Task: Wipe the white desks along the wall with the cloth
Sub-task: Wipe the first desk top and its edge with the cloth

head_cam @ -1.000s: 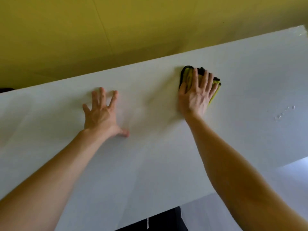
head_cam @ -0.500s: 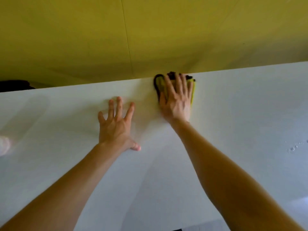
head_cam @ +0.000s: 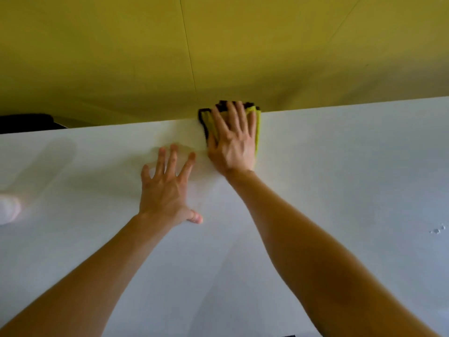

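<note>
A white desk (head_cam: 340, 166) runs across the view against a yellow wall. A folded yellow cloth with black edging (head_cam: 257, 122) lies at the desk's far edge, right by the wall. My right hand (head_cam: 232, 139) presses flat on the cloth with straight, spread fingers and covers most of it. My left hand (head_cam: 167, 188) rests flat on the bare desk surface, fingers spread, just to the left of the right hand and nearer to me.
The yellow wall (head_cam: 218, 49) rises directly behind the desk. A few water drops (head_cam: 437, 230) sit on the desk at the right. A blurred white object (head_cam: 8, 210) shows at the left edge, and something dark (head_cam: 26, 122) lies behind the desk at far left.
My right hand has pushed the cloth left and away from me, up to the desk's far edge at the wall. My left hand has stayed flat on the desk.
</note>
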